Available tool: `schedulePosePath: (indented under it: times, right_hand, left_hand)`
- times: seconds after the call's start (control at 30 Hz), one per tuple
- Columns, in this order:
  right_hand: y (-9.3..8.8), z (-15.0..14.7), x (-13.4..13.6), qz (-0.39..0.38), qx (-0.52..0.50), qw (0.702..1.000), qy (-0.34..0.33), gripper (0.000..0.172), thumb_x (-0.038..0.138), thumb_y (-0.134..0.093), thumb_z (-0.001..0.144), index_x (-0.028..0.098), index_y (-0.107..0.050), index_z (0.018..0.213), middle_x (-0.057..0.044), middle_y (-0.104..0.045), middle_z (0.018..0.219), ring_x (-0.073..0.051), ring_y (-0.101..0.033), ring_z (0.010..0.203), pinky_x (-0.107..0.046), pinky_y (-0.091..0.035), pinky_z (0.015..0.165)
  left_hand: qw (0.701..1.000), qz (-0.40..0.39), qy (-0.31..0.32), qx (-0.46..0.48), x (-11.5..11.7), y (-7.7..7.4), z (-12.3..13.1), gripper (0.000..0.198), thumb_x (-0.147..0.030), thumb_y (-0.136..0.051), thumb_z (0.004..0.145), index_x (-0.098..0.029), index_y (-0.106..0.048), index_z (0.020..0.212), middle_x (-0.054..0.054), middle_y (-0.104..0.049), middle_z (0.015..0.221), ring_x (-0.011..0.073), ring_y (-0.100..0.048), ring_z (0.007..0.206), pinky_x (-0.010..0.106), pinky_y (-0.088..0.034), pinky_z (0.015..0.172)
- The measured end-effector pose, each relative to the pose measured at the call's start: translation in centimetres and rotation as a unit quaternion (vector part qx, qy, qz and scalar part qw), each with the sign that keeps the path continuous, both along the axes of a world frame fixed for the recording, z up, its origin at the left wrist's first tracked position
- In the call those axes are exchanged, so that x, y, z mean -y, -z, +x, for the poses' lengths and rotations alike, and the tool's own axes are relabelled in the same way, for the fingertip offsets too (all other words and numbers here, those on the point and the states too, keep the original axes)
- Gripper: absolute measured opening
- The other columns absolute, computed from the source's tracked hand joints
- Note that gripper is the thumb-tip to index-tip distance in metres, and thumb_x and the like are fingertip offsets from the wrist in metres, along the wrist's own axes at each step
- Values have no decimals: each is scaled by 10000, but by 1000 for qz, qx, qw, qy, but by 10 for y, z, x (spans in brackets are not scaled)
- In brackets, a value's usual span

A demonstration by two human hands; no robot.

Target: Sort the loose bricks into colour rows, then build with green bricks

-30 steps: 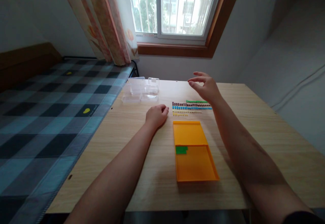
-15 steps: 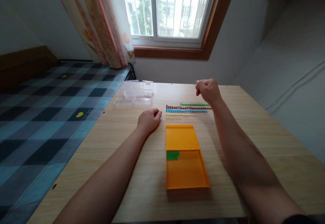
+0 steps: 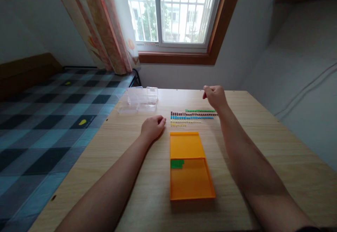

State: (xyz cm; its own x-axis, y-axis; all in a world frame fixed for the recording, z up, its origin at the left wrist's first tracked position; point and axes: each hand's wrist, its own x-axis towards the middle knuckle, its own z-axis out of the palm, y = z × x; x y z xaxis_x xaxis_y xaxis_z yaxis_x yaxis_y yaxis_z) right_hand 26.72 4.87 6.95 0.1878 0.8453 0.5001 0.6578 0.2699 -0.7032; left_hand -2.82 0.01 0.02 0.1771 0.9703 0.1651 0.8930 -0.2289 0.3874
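My left hand [image 3: 152, 126] rests curled on the wooden table [image 3: 263, 144], just left of the orange tray [image 3: 191, 181]. A green patch of small pieces [image 3: 177, 164] lies in the tray's near compartment at its left side. Beyond the tray lie rows of small bricks [image 3: 192, 116] in green, brown, blue and yellow. My right hand [image 3: 214, 97] hovers over the right end of the green row with its fingers drawn together; whether anything is pinched in them I cannot make out.
A clear plastic box [image 3: 138, 102] with compartments stands at the table's far left. A bed with a checked blue cover [image 3: 39, 126] adjoins the table's left edge. Window and curtain [image 3: 105, 25] are behind the table.
My right hand went from open with spread fingers to fingers closed together, and lowered slightly toward the green row. The left hand stayed put. The view shifted a little.
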Motion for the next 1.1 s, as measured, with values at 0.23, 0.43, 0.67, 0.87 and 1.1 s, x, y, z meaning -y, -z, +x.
schedulePosePath:
  times: [0.23, 0.43, 0.67, 0.87, 1.1]
  right_hand:
    - [30, 23, -13, -113, 180, 977, 32, 230, 325, -663, 855, 194, -828, 946, -81, -781, 943, -228, -678, 894, -331, -479, 807]
    - [55, 26, -16, -188, 297, 936, -11, 183, 316, -696, 868, 292, -839, 980, -68, -691, 1321, -311, -556, 1272, -502, -329, 1129]
    - [62, 29, -20, -233, 290, 927, -43, 210, 374, -736, 878, 302, -825, 1054, -72, -538, 1524, -358, -345, 1472, -557, -239, 1187]
    - [67, 28, -20, -241, 290, 926, -40, 221, 364, -751, 856, 313, -826, 1057, -53, -532, 1535, -361, -357, 1479, -535, -265, 1196]
    - [71, 28, -21, -238, 294, 925, -40, 226, 391, -748, 839, 334, -829, 1042, -32, -543, 1529, -357, -394, 1462, -512, -323, 1176]
  left_hand:
    - [1000, 0, 0, 7, 0, 0, 0, 369, -432, -460, 958, -218, -728, 822, 64, -751, 820, 213, -641, 759, 316, -314, 617]
    - [1000, -4, -1, 12, -1, -1, 0, 369, -428, -457, 960, -218, -735, 837, 64, -754, 831, 214, -644, 767, 313, -326, 625]
    - [1000, 3, 4, 10, 0, 1, 0, 372, -433, -458, 957, -217, -730, 823, 66, -750, 816, 212, -639, 753, 314, -310, 616]
    - [1000, 2, 2, 4, 1, 0, 1, 382, -435, -444, 960, -222, -731, 826, 66, -750, 816, 213, -634, 753, 314, -295, 611]
    - [1000, 3, -1, 0, 1, 0, 1, 380, -444, -454, 957, -221, -721, 804, 64, -740, 787, 214, -628, 731, 320, -276, 598]
